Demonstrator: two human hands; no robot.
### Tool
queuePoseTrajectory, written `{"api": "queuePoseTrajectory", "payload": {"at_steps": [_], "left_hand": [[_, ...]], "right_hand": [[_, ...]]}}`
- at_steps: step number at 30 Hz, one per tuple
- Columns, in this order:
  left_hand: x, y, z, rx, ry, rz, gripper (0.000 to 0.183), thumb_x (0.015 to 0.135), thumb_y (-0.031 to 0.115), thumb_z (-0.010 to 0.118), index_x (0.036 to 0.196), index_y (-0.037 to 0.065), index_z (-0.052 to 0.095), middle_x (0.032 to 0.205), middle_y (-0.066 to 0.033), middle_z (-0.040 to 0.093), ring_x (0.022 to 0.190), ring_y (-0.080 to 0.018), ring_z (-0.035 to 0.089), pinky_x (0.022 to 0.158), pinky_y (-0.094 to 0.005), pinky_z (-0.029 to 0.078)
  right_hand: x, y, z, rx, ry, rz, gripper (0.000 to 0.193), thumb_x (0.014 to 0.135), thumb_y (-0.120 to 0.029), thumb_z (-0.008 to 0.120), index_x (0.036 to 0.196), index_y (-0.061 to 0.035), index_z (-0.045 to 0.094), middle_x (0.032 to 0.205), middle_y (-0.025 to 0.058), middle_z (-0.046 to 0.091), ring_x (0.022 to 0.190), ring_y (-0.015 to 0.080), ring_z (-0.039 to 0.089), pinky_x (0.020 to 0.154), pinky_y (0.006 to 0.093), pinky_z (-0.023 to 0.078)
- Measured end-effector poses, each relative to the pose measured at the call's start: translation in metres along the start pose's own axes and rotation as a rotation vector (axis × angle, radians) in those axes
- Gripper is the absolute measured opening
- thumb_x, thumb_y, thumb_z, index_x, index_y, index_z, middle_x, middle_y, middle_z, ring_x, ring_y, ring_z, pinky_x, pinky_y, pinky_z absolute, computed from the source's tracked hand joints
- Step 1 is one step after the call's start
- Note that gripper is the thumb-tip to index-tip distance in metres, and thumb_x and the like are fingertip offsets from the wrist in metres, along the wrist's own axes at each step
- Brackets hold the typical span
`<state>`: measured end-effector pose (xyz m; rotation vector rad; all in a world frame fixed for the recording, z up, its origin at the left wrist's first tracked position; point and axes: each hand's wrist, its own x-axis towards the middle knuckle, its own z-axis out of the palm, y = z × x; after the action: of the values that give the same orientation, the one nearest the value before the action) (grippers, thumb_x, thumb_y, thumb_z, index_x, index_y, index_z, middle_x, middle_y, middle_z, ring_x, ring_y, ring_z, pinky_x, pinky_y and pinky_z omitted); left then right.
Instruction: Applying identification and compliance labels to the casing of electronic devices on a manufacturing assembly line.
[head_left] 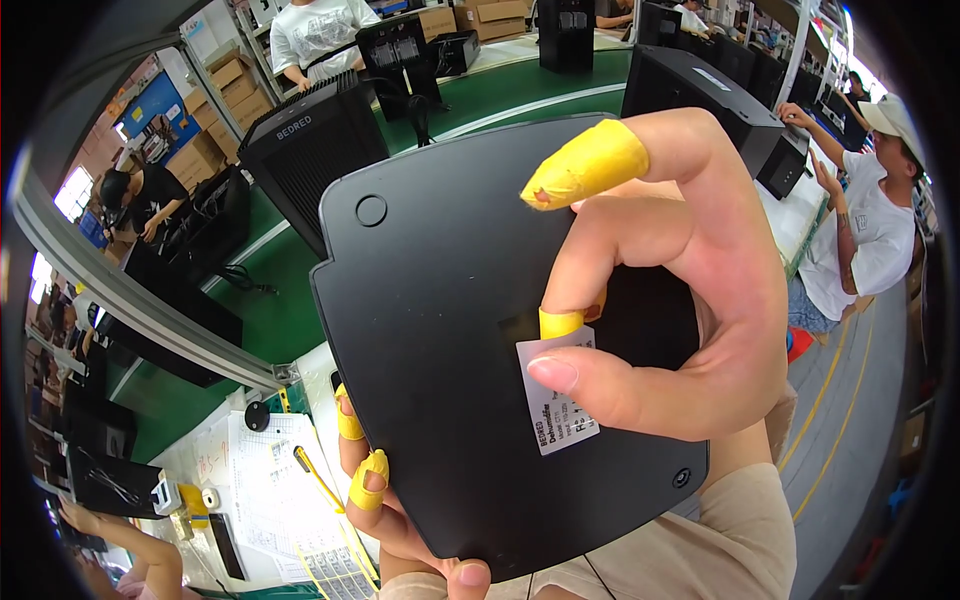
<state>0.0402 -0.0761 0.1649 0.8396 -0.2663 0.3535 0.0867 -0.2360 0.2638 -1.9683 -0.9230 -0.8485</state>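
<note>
A flat black plastic panel with rounded corners fills the middle of the view, tilted toward me. My left hand grips it along its lower left edge, yellow finger cots on two fingertips and the thumb at the bottom edge. Over the panel's right half, my right hand is closed in a pinch on a small silver-white printed label, thumb in front. The label lies over the panel's surface; I cannot tell whether it is stuck down. The right index and another finger wear yellow cots.
A tall black ribbed appliance stands behind the panel on a green conveyor. Another black unit is at the right. Paper sheets and a yellow cutter lie lower left. Several people work around the line.
</note>
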Motion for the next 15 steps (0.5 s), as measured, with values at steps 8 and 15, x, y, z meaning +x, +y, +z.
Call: {"api": "queuePoseTrajectory", "payload": {"at_steps": [8, 15], "left_hand": [[0.006, -0.002, -0.024, 0.035, -0.219, -0.025, 0.101, 0.062, 0.038, 0.069, 0.145, 0.020, 0.016, 0.147, -0.0187, 0.022, 0.129, -0.0382, 0.040, 0.103, -0.0505, 0.042], [0.006, -0.026, -0.015, -0.007, -0.018, 0.159, 0.092, 0.062, 0.041, 0.070, 0.140, 0.023, 0.025, 0.147, -0.0187, 0.021, 0.129, -0.0388, 0.039, 0.104, -0.0517, 0.041]], "right_hand": [[0.002, 0.001, -0.006, -0.092, -0.027, -0.048, 0.058, 0.065, 0.000, 0.073, 0.115, 0.0056, 0.044, 0.070, 0.0058, 0.060, 0.056, 0.0091, 0.050, 0.060, 0.0212, 0.039], [-0.003, 0.002, 0.005, -0.004, 0.041, 0.053, 0.057, 0.064, 0.002, 0.074, 0.114, 0.0041, 0.047, 0.073, 0.0054, 0.061, 0.058, 0.0106, 0.053, 0.062, 0.0244, 0.043]]}}
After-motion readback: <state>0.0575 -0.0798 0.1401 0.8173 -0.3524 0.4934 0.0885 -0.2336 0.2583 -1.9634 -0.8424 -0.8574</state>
